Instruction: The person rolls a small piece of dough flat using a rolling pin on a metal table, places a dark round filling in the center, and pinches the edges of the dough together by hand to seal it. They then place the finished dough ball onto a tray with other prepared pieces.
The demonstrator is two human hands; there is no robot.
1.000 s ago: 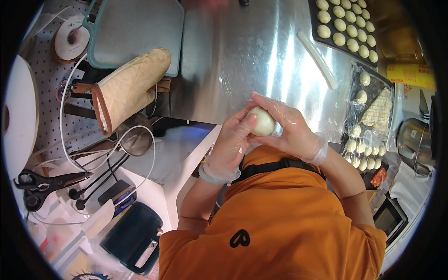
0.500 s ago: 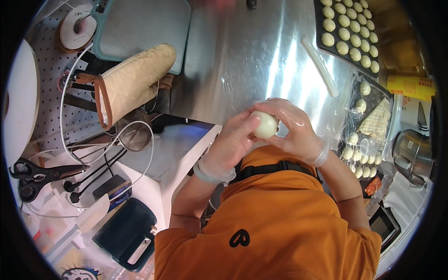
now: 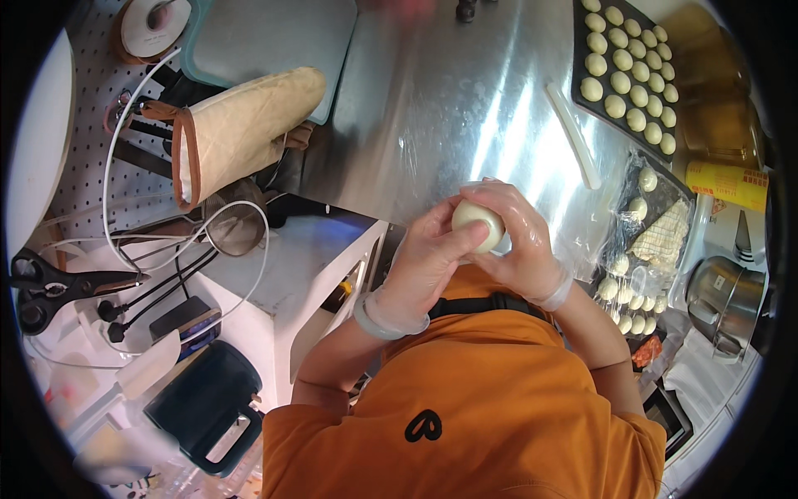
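Observation:
A smooth, pale, whitish dough ball (image 3: 475, 223) is held up between my two hands, in front of my waist. My left hand (image 3: 422, 264), in a clear plastic glove, grips its left and near side with the thumb laid across it. From the right, my right hand (image 3: 525, 241), gloved the same way, curls its fingers over the far side of the ball. The ball's underside is hidden by the fingers. Beyond the hands spreads a shiny metal worktop (image 3: 449, 108).
A dark tray (image 3: 606, 76) with rows of pale dough balls lies far right. Nearer stands a film-covered tray (image 3: 665, 196) with more balls. A white rod (image 3: 573, 137) rests on the worktop. Left are an oven mitt (image 3: 241, 129), black scissors (image 3: 58, 291) and a dark jug (image 3: 199, 403).
My left thumb has come further across the front of the dough ball, and the ball has turned or shifted slightly in my hands. The whole view has shifted a little.

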